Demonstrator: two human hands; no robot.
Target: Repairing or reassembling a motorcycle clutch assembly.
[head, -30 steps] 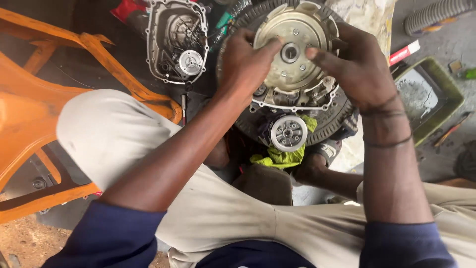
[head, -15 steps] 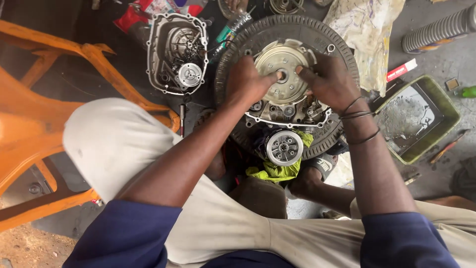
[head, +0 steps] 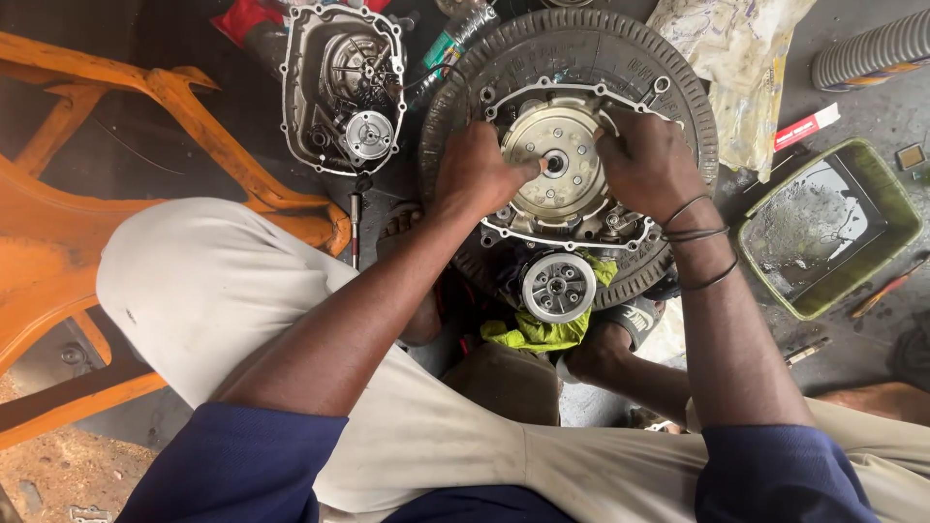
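Observation:
A round brass-coloured metal disc (head: 559,160) sits in an open engine case (head: 572,228) that rests on a dark tyre (head: 581,48). My left hand (head: 475,174) presses on the disc's left edge. My right hand (head: 644,160) grips its right edge, with dark bands around the wrist. Both hands hold the disc down inside the case. A smaller silver round part (head: 559,286) sits at the case's near end, above a yellow-green rag (head: 538,332).
A separate engine cover (head: 341,87) lies to the left, with a screwdriver (head: 356,228) below it. An orange plastic chair (head: 116,194) stands at far left. A green tray of dirty liquid (head: 823,228) is at right, a crumpled plastic sheet (head: 736,68) behind it.
Both hands have lowered the disc from above the case down into it, and now press it in place. The camera view has shifted downward over the work.

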